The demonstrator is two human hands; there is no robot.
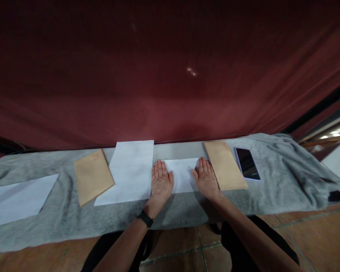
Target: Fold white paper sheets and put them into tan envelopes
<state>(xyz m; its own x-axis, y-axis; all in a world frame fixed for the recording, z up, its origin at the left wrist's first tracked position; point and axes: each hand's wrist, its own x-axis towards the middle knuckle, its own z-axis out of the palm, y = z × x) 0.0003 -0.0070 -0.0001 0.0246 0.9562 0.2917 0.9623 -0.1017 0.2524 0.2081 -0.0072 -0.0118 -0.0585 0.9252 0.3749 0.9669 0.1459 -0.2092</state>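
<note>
A white sheet of paper (181, 176) lies on the grey cloth, its left and right ends under my hands. My left hand (161, 180) rests flat on its left end, fingers stretched out and pointing away from me, with a dark band on the wrist. On the right end my right hand (206, 179) lies flat too, fingers straight. Just left of my left hand is a larger white sheet (132, 170). A brown envelope (226, 166) sits right beside my right hand. Neither hand grips anything.
Another brown envelope (92, 175) overlaps the larger sheet's left edge. Farther left lies one more white sheet (19, 200). A phone (248, 163) with a pale purple case is at the right. Grey cloth (289, 177) covers the narrow surface, and a dark red wall-like cover (170, 105) rises behind.
</note>
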